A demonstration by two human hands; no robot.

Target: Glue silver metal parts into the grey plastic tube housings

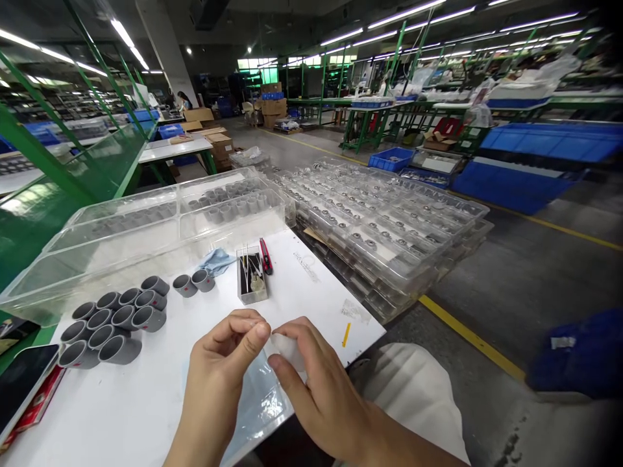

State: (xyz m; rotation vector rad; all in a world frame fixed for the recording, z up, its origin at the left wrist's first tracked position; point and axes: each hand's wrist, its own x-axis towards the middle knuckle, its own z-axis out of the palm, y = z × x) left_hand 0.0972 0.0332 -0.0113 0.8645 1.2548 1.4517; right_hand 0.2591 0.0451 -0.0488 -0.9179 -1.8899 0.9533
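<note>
Left hand (219, 376): narrow pinch, thumb and fingertips (260, 331) closed together at the top edge of a small white wad (287, 352). Cannot tell if it grips the wad. Right hand (324, 395): fingers curled around the wad, holding it against the thumb side. Wad sits between both hands, above the table's near edge; material unclear.

Under the hands, a clear blue-tinted bag (256, 405) lies on the white table (311, 305). Left of them, a cluster of grey tubes (114, 324) stands on end, two more grey tubes (195, 282) just beyond. Further on: a small clear box (252, 275) with thin tools upright in it, a red box cutter (265, 255) beside it, and a crumpled blue cloth (217, 261). A clear tray (170, 214) at the table's far side holds more grey tubes.

Right of the table, stacked clear trays (379, 227) hold small round parts. Blue crates (535, 162) stand beyond, and a distant person (183, 100) sits near cardboard boxes (272, 107).
</note>
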